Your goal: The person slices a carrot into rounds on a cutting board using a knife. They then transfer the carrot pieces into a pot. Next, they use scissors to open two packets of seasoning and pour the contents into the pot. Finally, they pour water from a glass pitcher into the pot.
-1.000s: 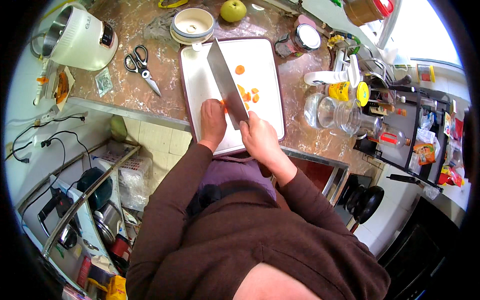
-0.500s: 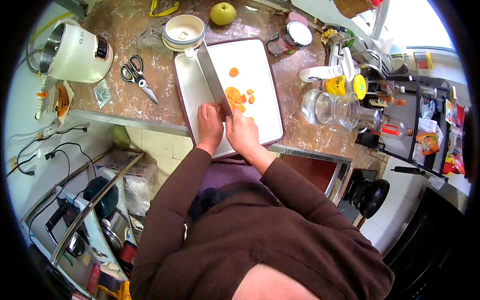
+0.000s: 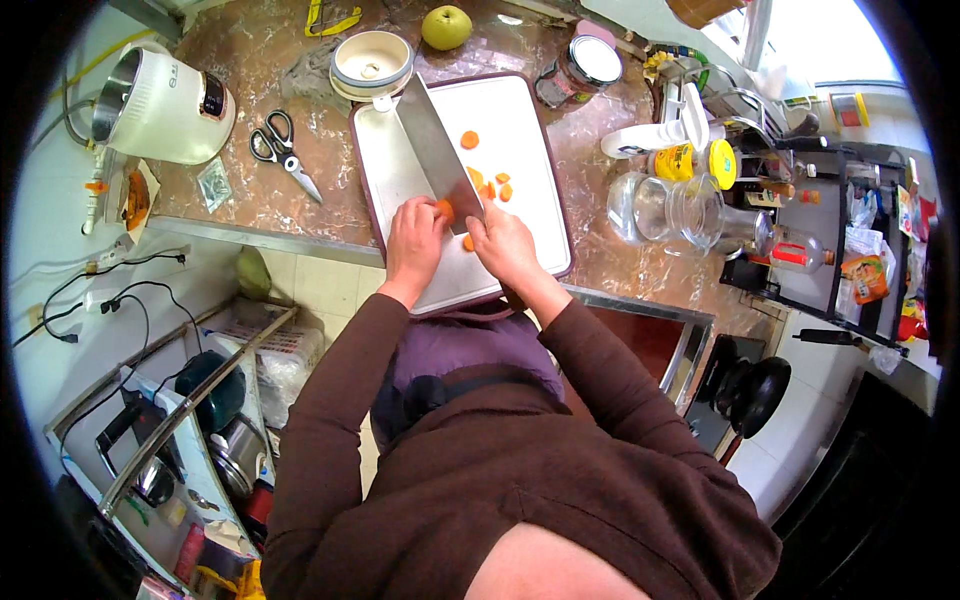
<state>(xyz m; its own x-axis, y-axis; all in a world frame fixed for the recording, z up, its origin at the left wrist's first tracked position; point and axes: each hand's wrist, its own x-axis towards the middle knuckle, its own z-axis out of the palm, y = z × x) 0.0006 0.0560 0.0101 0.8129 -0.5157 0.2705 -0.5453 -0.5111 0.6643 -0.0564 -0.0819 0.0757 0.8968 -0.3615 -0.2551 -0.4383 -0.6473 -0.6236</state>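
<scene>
Fingers (image 3: 484, 228) grip a cleaver (image 3: 436, 145), its tip near the cream bowl (image 3: 371, 88).

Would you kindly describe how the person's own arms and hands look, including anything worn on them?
Both arms wear plain dark brown long sleeves, left sleeve and right sleeve, matching the brown top and ending near the wrists. The left hand and right hand are bare, without gloves.

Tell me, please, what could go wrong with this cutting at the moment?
The left fingers hold an orange piece close beside the cleaver, so a slip might cut them. The cleaver's far end looks close to the cream round container and might knock it.
</scene>
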